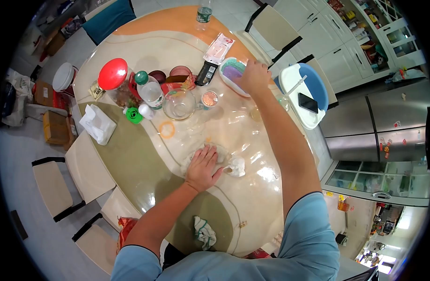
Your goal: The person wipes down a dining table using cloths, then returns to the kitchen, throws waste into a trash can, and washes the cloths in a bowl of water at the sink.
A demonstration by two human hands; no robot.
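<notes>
While left hand [204, 165] flat, palm down, right hand [255, 76], grip unclear, at white tub [227, 84], purple and green inside.

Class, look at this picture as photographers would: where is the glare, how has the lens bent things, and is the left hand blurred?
Head view: white glare on the glossy table, strong just right of the crumpled tissue; head view: wide-lens distortion, with dark rounded corners and the refrigerator tipped sideways; head view: left hand fairly sharp, no obvious blur.
</notes>
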